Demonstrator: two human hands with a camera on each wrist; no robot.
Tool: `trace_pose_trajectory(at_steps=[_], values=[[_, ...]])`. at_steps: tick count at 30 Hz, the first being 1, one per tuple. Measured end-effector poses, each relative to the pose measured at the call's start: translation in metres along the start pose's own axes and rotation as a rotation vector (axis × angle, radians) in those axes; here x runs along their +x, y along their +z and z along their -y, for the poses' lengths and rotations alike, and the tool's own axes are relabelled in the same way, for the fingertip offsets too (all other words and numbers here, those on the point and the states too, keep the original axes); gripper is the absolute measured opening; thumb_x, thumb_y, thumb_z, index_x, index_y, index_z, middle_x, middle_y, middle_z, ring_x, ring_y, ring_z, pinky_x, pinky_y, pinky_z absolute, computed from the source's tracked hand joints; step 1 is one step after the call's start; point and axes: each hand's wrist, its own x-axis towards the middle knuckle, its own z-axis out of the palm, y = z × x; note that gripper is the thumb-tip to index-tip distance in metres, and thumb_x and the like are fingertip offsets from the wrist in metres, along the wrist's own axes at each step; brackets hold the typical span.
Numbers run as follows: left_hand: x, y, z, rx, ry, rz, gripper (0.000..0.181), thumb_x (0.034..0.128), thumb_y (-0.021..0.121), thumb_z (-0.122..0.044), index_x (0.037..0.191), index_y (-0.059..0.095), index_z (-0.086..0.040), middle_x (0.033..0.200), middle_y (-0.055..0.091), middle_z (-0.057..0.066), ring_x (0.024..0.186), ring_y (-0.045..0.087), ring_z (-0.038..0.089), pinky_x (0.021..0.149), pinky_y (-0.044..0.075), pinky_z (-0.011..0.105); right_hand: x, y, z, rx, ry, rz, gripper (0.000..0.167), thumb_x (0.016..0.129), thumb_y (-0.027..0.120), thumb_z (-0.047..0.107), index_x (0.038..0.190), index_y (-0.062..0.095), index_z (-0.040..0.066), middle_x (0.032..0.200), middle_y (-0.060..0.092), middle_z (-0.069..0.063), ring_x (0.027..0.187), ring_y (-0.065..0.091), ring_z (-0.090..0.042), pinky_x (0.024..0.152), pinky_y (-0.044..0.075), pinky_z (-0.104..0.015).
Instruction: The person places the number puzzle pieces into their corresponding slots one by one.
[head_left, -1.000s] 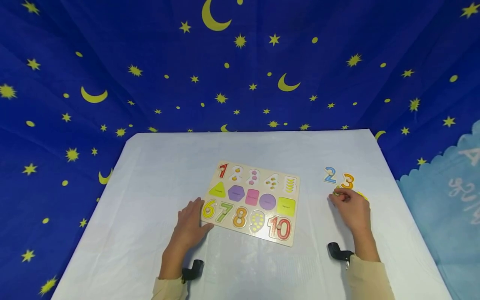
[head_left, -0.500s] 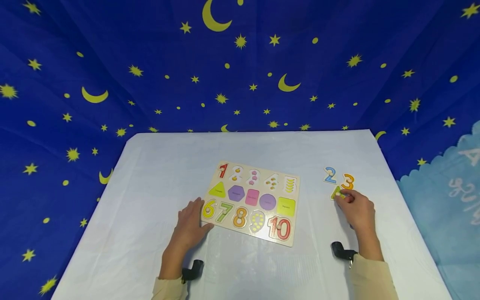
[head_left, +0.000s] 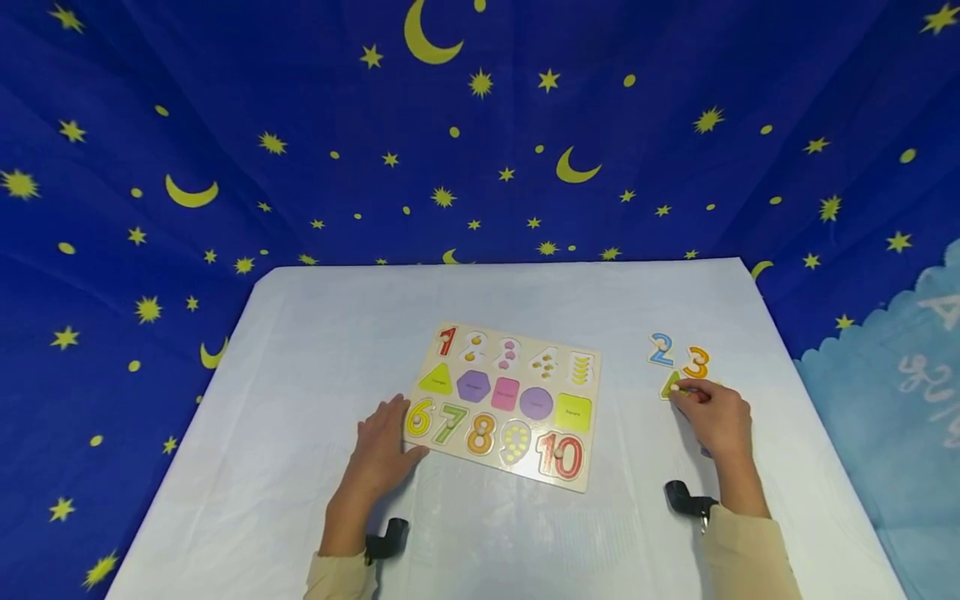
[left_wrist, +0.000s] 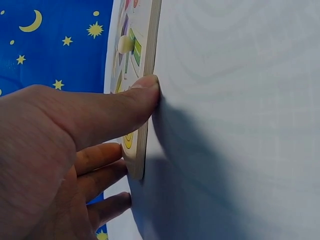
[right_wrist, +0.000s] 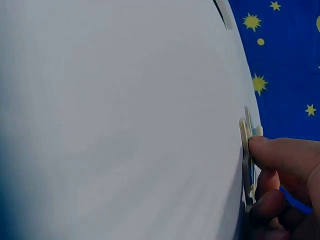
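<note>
A wooden number puzzle board [head_left: 497, 442] lies on the table, with the 1, 6, 7, 8 and 10 pieces seated. My left hand [head_left: 380, 454] rests at its near-left corner. In the left wrist view the thumb [left_wrist: 142, 92] presses the board's edge [left_wrist: 149, 60], while the other fingers touch the adjoining side. At the right, the thumb and forefinger of my right hand [head_left: 712, 412] pinch a green number 4 piece [head_left: 670, 385] near its knob. Just behind lie a blue number 2 [head_left: 662, 349] and an orange number 3 [head_left: 697, 362]. Something yellow under the right hand is mostly hidden.
A white-covered table [head_left: 337, 333] bears everything. A dark blue star-and-moon cloth [head_left: 480, 183] hangs behind and beside it, with a light blue one [head_left: 892, 400] at the right. Each wrist wears a black camera mount [head_left: 387, 538].
My right hand has shifted slightly right and nearer me, uncovering much of the green number 4. The left hand and the board have stayed put.
</note>
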Motion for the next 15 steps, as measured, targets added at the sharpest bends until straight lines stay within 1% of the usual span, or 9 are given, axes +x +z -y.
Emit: trace_pose_trajectory(at_steps=[5,12,15], values=[[0.0006,0.0014,0.0018,0.002,0.005,0.010,0.086,0.0802,0.078,-0.024,0.149,0.030,-0.006,0.156,0.023,0.014,0.144,0.010,0.035,0.112,0.004,0.058,0.0006,0.0017,0.0011,0.013,0.009,0.002,0.032,0.086,0.070,0.027,0.108,0.071,0.005,0.077,0.057,-0.007,0.071,0.048,-0.023,0.058,0.033,-0.033],[0.0006,0.0000,0.0016,0.000,0.009,-0.005,0.086,0.0794,0.079,-0.024,0.148,0.031,-0.006,0.156,0.024,0.013,0.144,0.011,0.034,0.112,0.004,0.057,0.0001,0.0004,0.0067,0.025,-0.025,-0.006,0.031,0.086,0.071,0.027,0.106,0.071,0.004,0.075,0.057,-0.007,0.069,0.048,-0.023,0.058,0.034,-0.033],[0.0006,0.0007,0.0023,0.006,0.016,-0.006,0.085,0.0796,0.079,-0.024,0.148,0.031,-0.006,0.155,0.025,0.013,0.144,0.012,0.034,0.112,0.005,0.058,-0.0016,-0.0011,0.0088,0.035,-0.020,-0.003,0.030,0.086,0.071,0.026,0.106,0.071,0.004,0.076,0.057,-0.007,0.067,0.049,-0.022,0.057,0.035,-0.033]])
